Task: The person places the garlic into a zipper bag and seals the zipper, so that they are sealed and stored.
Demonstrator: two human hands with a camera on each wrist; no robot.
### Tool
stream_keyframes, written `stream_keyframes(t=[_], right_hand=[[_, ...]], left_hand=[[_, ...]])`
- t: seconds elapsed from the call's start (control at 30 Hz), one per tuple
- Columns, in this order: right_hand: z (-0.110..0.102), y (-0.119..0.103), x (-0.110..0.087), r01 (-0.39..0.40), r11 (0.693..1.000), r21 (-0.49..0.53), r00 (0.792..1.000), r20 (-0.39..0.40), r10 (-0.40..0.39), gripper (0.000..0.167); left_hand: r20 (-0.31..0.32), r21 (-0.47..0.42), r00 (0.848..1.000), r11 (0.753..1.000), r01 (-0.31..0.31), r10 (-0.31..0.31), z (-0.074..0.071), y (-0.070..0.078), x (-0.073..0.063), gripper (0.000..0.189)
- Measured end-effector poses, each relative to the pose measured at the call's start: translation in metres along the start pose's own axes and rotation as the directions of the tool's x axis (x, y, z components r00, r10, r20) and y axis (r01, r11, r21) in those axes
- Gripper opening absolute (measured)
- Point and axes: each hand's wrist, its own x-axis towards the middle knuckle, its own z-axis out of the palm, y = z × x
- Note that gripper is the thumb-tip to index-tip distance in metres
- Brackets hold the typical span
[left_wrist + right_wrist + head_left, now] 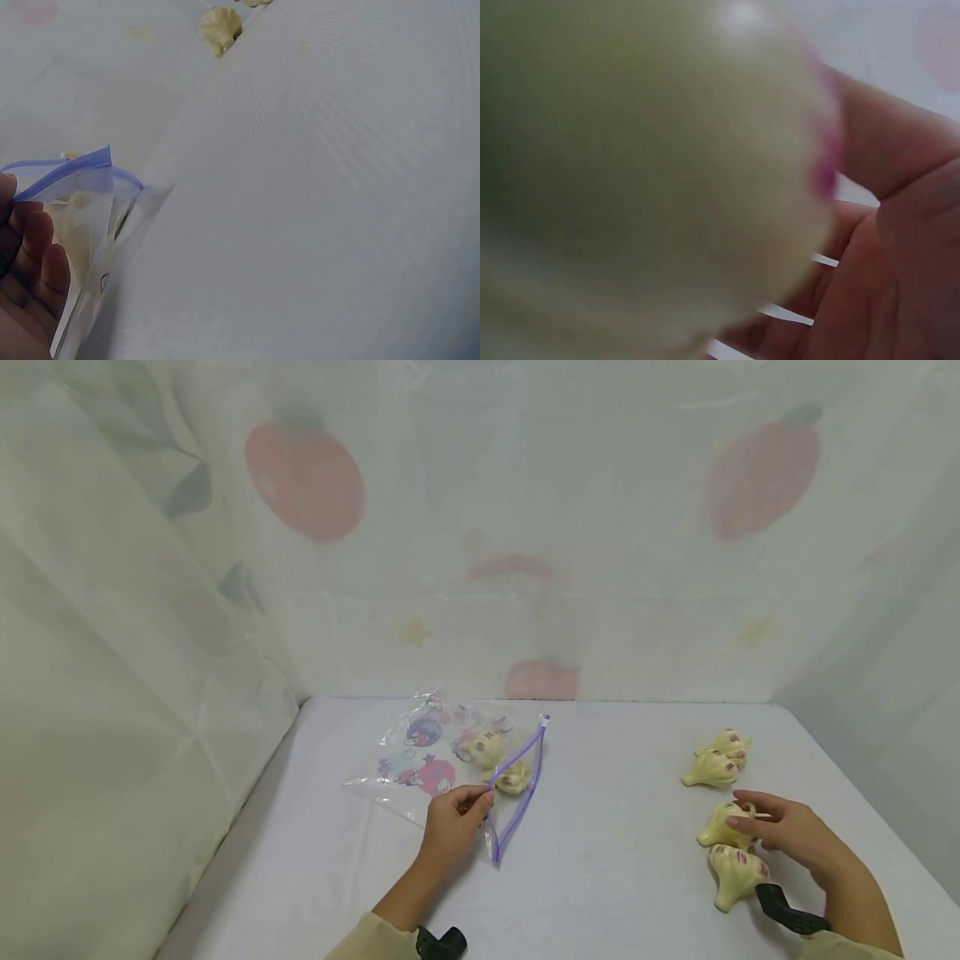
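Note:
My left hand [452, 822] pinches the near edge of a clear zip bag [397, 793], whose purple zip strip [534, 777] gapes apart on the right side. Inside lie pale yellow garlic bulbs with purple marks, one garlic bulb [483, 746] behind another. In the left wrist view the fingers [52, 277] curl by the purple-edged opening. On the right, my right hand [798, 831] has its thumb and fingers about a garlic bulb [720, 827] on the table. A nearer garlic bulb [735, 870] blurs across the right wrist view and hides the fingertips there.
Two more garlic bulbs, one a front garlic bulb [711, 769], lie touching farther back on the right. The white table [600, 860] ends at a hanging printed curtain [637, 610] behind, with cloth on both sides. A black strap piece [787, 912] sits at my right wrist.

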Motion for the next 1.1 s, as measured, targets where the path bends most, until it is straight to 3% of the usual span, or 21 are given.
stream_keyframes(t=[0.1, 0.3, 0.47, 0.7, 0.97, 1.1], right_hand=[[0.002, -0.001, 0.001, 0.006, 1.000, 0.004, 1.000, 0.006, -0.006, 0.078], [0.004, -0.002, 0.002, 0.003, 1.000, 0.030, 1.000, 0.015, -0.004, 0.079], [0.005, -0.003, 0.002, 0.007, 0.999, 0.036, 0.999, 0.032, -0.008, 0.078], [0.006, -0.003, 0.001, 0.044, 0.998, 0.041, 0.999, -0.007, -0.044, 0.076], [0.008, -0.004, -0.003, 0.138, 0.984, 0.114, 0.987, -0.103, -0.126, 0.071], [0.007, -0.011, -0.004, 0.159, 0.977, 0.142, 0.982, -0.126, -0.141, 0.067]], left_hand=[[0.004, 0.001, 1.000, 1.000, 0.008, -0.008, 0.001, -0.004, 0.002, 0.019], [-0.012, -0.012, 1.000, 1.000, 0.017, -0.017, 0.003, -0.027, 0.010, 0.020], [-0.016, -0.036, 1.000, 0.999, -0.007, 0.006, 0.003, -0.033, 0.011, 0.021], [-0.013, -0.032, 1.000, 0.999, -0.024, 0.024, 0.003, -0.033, 0.011, 0.020], [0.013, -0.020, 1.000, 1.000, 0.014, -0.013, 0.000, -0.003, 0.002, 0.020], [0.009, -0.014, 1.000, 0.999, 0.030, -0.030, 0.001, -0.014, 0.005, 0.020]])
